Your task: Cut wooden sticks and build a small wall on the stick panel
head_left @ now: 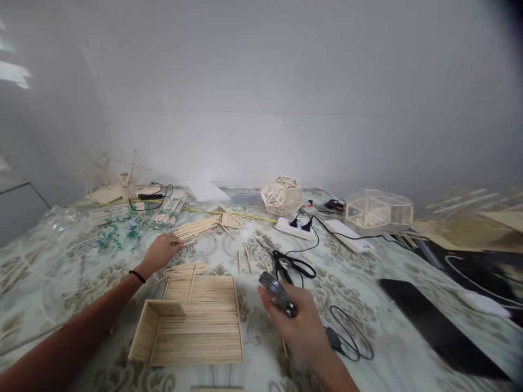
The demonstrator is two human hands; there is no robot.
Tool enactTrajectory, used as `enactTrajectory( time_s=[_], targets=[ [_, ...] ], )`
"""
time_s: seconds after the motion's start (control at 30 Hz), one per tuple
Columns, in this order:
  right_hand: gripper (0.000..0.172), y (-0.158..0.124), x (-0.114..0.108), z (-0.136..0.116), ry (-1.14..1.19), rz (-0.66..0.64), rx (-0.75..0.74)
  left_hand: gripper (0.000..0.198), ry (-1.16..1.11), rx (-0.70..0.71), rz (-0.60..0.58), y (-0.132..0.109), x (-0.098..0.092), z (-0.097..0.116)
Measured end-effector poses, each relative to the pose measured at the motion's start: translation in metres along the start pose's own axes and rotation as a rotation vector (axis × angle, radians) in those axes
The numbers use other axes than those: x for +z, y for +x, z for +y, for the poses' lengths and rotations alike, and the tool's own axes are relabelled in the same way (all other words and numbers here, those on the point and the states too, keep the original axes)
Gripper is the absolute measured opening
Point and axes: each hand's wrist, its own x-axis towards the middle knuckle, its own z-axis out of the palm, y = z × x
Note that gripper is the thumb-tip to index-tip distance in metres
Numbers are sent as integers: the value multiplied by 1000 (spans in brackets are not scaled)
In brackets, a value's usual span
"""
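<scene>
My left hand reaches out at the near end of a pile of thin wooden sticks. Its fingers are pinched together at a stick. My right hand is closed around dark metal pliers, whose handles are hidden in the palm. Between my forearms lies a model built of wooden sticks, with a flat slatted base and low walls at its left corner. Loose sticks rest at its far edge. Two short sticks lie apart to the right of the pile.
Black-handled scissors lie beyond my right hand. A white power strip with black plugs and cables stands behind them. Two stick frameworks sit at the back. A black phone-like slab lies right; green-and-clear plastic packaging lies left.
</scene>
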Motion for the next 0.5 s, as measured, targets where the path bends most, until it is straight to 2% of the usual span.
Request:
enactTrajectory(
  time_s=[0.17,0.3,0.37,0.5],
  targets=[
    [28,-1,0,-2,14,-76,36,18,135,-21,-45,2,2,8],
    [37,-2,5,-2,54,-56,92,9,179,-60,-69,1,-7,19],
    [40,0,6,-6,112,-45,165,11,155,-78,-69,1,-20,26],
    [34,14,6,-29,245,-148,284,14,27,-61,-84,-7,-63,45]
  ],
)
